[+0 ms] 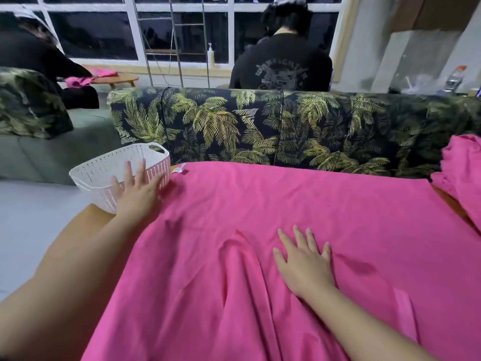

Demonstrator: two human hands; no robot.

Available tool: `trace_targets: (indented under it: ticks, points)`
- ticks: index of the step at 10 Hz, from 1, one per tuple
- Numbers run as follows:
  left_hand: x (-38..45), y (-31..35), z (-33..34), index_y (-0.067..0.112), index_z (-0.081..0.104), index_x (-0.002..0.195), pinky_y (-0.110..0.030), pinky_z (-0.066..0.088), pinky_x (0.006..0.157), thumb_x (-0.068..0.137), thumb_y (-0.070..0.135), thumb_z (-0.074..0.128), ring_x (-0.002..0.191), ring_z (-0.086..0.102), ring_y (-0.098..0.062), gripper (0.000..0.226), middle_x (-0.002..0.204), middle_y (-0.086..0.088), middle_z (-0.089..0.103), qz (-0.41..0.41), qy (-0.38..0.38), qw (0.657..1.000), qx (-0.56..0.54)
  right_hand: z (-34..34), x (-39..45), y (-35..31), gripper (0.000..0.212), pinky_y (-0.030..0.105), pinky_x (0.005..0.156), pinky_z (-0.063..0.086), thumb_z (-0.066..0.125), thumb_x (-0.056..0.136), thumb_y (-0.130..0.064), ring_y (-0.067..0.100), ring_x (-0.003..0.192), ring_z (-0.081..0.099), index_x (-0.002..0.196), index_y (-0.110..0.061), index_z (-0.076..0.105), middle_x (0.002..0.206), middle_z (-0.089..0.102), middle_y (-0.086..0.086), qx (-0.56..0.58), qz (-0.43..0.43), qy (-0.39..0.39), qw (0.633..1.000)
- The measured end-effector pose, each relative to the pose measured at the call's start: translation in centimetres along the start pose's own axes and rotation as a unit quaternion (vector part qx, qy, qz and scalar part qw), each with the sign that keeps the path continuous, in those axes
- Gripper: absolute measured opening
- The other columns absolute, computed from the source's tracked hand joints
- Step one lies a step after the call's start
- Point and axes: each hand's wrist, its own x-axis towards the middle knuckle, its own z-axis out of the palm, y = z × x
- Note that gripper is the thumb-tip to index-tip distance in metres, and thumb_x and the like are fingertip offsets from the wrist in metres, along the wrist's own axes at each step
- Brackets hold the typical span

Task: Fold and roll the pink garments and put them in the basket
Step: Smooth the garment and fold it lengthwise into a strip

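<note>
A large pink garment lies spread over the wooden table, with long creases running toward me. My right hand rests flat on it near the middle, fingers straight. My left hand reaches out with straight fingers and touches the near wall of the white perforated basket, which stands at the table's far left corner beside the garment's edge. A small white tag shows at the garment's far edge. A second pink garment lies bunched at the right edge.
A sofa with a palm-leaf print runs right behind the table. A person in a black shirt sits beyond it, facing away. Another person sits at far left by a small wooden table with pink cloth. Grey floor lies to the left.
</note>
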Motion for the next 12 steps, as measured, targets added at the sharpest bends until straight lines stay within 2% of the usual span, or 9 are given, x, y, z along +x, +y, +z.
trace_targets:
  ticks: [1,2,7,10,12]
  points:
    - [0.9,-1.1,0.3,0.039,0.021,0.15,-0.063,-0.002,0.112,0.094,0.03,0.047,0.147,-0.009,-0.034,0.062,0.161,-0.006,-0.008,-0.035,-0.041,0.998,0.023,-0.1,0.1,-0.1,0.057,0.055,0.117,-0.001,0.019,0.099,-0.053,0.021,0.149,-0.008,0.152,-0.039,0.004,0.162,-0.002,-0.004,-0.01,0.003,0.0,1.0]
    - [0.8,-1.8,1.0,0.032,0.023,0.151,-0.062,-0.003,0.112,0.094,0.029,0.043,0.147,-0.004,-0.032,0.06,0.161,-0.008,-0.001,-0.03,-0.038,0.998,0.037,-0.1,0.0,-0.2,0.057,0.054,0.117,0.0,0.019,0.099,-0.053,0.021,0.149,-0.008,0.152,-0.039,0.003,0.162,-0.003,-0.004,-0.012,0.005,-0.002,1.0]
    - [1.6,-1.5,0.7,0.031,0.023,0.15,-0.059,-0.005,0.113,0.091,0.038,0.047,0.147,-0.009,-0.027,0.064,0.162,-0.004,-0.003,-0.082,-0.054,0.995,0.029,-0.2,-0.3,-0.3,0.057,0.052,0.118,0.003,0.018,0.099,-0.054,0.02,0.149,-0.008,0.152,-0.039,0.004,0.162,-0.003,-0.005,-0.021,0.004,0.004,1.0]
    - [2.2,-1.2,0.8,0.029,0.023,0.151,-0.06,-0.004,0.112,0.091,0.043,0.046,0.147,-0.01,-0.029,0.065,0.161,-0.006,-0.003,-0.091,-0.063,0.993,0.034,-0.1,-0.2,-0.2,0.057,0.052,0.118,0.001,0.017,0.099,-0.054,0.02,0.148,-0.009,0.152,-0.039,0.002,0.162,-0.004,-0.005,-0.022,0.003,0.001,1.0]
    - [1.9,-1.0,0.9,0.029,0.025,0.149,-0.057,-0.005,0.114,0.091,0.038,0.049,0.147,-0.011,-0.028,0.064,0.161,-0.008,-0.002,-0.072,-0.04,0.996,0.019,-0.1,-0.1,-0.1,0.057,0.052,0.118,0.0,0.018,0.099,-0.053,0.02,0.148,-0.009,0.152,-0.039,0.004,0.162,-0.003,-0.004,-0.01,0.001,0.008,1.0]
